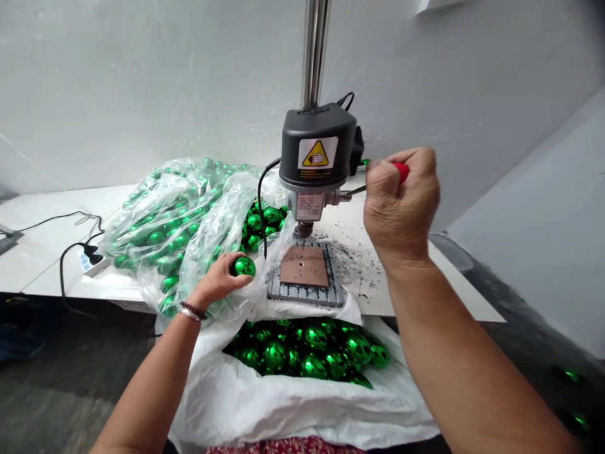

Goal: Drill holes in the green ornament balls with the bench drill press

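My left hand [220,277] is closed around a shiny green ball [244,267], held just left of the drill press base. My right hand [401,202] grips the red knob [403,171] of the feed lever on the drill press [317,148]. Below the drill's chuck [305,229] lies a brown square board [309,265] with a small hole, on the slotted grey base [307,294]. Nothing rests on the board except dark shavings.
Clear plastic bags [165,195] full of green balls cover the left of the white table [45,252]. In front, an open white sack [302,407] holds several more. A power strip [94,261] with black cables lies at left. Dark shavings [352,258] litter the table beside the base.
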